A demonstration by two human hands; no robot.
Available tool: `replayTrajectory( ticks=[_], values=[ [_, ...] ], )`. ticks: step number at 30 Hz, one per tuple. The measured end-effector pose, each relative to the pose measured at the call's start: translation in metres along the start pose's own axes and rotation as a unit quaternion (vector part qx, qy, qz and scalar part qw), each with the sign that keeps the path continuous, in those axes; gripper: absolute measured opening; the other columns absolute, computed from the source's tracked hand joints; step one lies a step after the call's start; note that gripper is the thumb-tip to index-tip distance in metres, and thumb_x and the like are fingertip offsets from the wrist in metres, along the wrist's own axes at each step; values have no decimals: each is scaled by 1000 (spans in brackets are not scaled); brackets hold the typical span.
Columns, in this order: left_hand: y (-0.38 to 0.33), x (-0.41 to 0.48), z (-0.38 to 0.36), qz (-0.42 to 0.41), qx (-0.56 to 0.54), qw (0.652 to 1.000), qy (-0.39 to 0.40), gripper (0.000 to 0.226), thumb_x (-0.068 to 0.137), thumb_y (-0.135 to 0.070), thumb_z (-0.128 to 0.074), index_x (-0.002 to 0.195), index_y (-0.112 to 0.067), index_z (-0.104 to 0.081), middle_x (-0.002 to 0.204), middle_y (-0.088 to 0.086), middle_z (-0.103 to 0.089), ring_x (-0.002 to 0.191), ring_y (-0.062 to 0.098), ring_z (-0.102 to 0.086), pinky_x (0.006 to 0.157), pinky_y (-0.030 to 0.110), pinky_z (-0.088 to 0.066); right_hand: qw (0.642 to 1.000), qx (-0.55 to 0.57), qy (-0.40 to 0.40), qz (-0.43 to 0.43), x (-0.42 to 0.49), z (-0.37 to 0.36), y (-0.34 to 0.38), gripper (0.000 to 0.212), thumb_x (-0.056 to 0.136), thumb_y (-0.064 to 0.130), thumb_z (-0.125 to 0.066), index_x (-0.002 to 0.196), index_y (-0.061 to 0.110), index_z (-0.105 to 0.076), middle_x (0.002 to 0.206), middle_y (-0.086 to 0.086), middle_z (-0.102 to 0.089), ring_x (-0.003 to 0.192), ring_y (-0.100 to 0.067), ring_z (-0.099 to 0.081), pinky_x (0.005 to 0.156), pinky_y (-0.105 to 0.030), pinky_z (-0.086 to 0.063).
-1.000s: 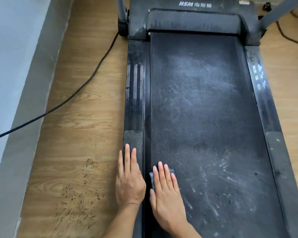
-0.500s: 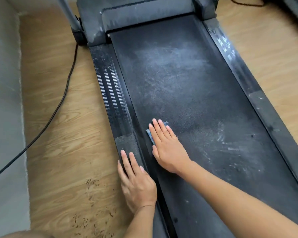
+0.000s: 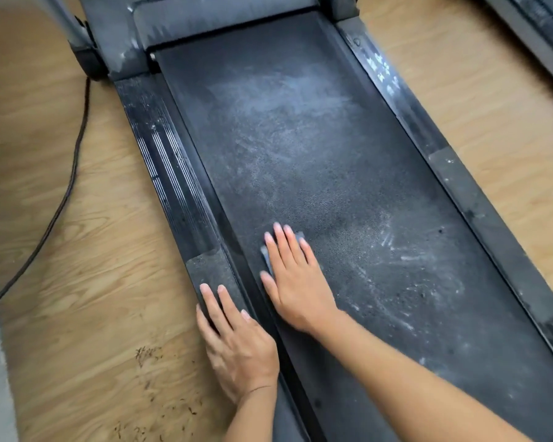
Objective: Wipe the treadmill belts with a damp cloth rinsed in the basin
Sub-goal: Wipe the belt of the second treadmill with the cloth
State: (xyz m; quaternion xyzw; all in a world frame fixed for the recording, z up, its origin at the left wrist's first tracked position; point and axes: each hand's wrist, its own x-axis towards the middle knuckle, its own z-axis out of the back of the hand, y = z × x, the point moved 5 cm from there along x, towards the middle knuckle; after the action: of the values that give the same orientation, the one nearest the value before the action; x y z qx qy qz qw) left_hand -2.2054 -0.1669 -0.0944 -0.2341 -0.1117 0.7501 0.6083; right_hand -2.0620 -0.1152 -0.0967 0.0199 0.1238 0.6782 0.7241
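Treadmill belt (image 3: 300, 154) fills the middle of our view, its long axis running from about 5 o'clock near us to 11 o'clock, where it ends under the grey motor cover (image 3: 205, 17). Pale dust smears and streaks mark its dark surface, heaviest at the far middle and at 3 o'clock from the hands.

The cloth (image 3: 266, 256), small and blue-grey, lies flat on the belt close to its left edge, in the lower middle of the frame. Most of it is hidden; we see only a strip at the 9 o'clock side of the fingers and a corner by the fingertips at 1 o'clock.

The right hand (image 3: 296, 282) lies palm down on top of the cloth, fingers straight and together, pointing to 11 o'clock along the belt. Its grip is not closed round anything: the flat fingers only press the cloth onto the belt. The left hand (image 3: 237, 339) rests palm down on the rough pad of the left side rail (image 3: 170, 161), at 7 o'clock from the right hand, fingers straight, its grip slack and holding nothing.

The right side rail (image 3: 444, 161) borders the belt at 3 o'clock. On the wooden floor (image 3: 93, 250) a black cable (image 3: 74, 161) curves from 11 o'clock down to 9 o'clock, and dark crumbs (image 3: 147, 355) lie scattered at 7 o'clock. Part of a second machine (image 3: 537, 33) shows at 1 o'clock.
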Motion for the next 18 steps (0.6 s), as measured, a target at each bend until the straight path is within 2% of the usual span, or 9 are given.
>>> replayTrajectory(
  ticks=[3, 5, 9, 11, 13, 15, 18],
  values=[
    [1, 0, 1, 1, 4, 1000, -3, 60, 104, -24, -34, 163, -11, -33, 176, 2, -12, 150, 39, -34, 107, 57, -50, 1000, 0, 0, -10, 72, 11, 11, 69, 109, 46, -23, 167, 9, -14, 175, -13, -3, 163, -28, 0, 130, -50, -11],
    [-1, 1, 4, -6, 15, 1000, -6, 60, 104, -24, -33, 163, -11, -33, 176, 2, -11, 150, 39, -34, 106, 56, -50, 1000, -12, 8, 12, 69, 9, 8, 69, 109, 43, -24, 167, 9, -10, 175, -13, 0, 163, -28, 2, 130, -49, -12],
    [-3, -1, 7, 8, 3, 1000, -6, 60, 104, -24, -36, 163, -13, -33, 177, 0, -11, 150, 38, -35, 102, 56, -52, 997, -32, 39, 58, -66, -9, -3, 70, 109, 41, -34, 167, 7, -13, 175, -15, 1, 162, -29, 3, 129, -49, -13],
    [-3, -1, 7, 15, -1, 1000, -8, 61, 104, -24, -37, 163, -15, -32, 177, -2, -10, 151, 36, -35, 102, 55, -53, 995, -59, 60, 60, -152, -19, -6, 74, 105, 44, -44, 164, 5, -25, 174, -18, -7, 162, -34, -9, 125, -50, -18],
    [-4, -2, 9, 19, -3, 1000, -7, 60, 104, -22, -39, 164, -17, -30, 177, -3, -9, 151, 35, -34, 103, 54, -52, 991, -80, 90, 58, -195, -25, -7, 75, 101, 48, -49, 160, 4, -36, 172, -20, -16, 160, -36, -15, 122, -50, -22],
    [-3, -1, 8, 21, -5, 1000, -11, 59, 106, -19, -40, 164, -17, -29, 177, -4, -8, 151, 35, -34, 103, 53, -51, 992, -68, 92, 48, -180, -28, -4, 74, 103, 47, -46, 162, 4, -33, 173, -18, -14, 161, -34, -12, 123, -50, -21],
    [-1, -1, 6, 15, 8, 1000, -13, 59, 106, -23, -37, 164, -16, -29, 177, -3, -7, 151, 36, -33, 104, 53, -51, 998, -27, 47, 15, -97, -15, 6, 71, 108, 43, -36, 166, 7, -17, 175, -15, -3, 162, -30, -2, 129, -49, -12]
  ],
)
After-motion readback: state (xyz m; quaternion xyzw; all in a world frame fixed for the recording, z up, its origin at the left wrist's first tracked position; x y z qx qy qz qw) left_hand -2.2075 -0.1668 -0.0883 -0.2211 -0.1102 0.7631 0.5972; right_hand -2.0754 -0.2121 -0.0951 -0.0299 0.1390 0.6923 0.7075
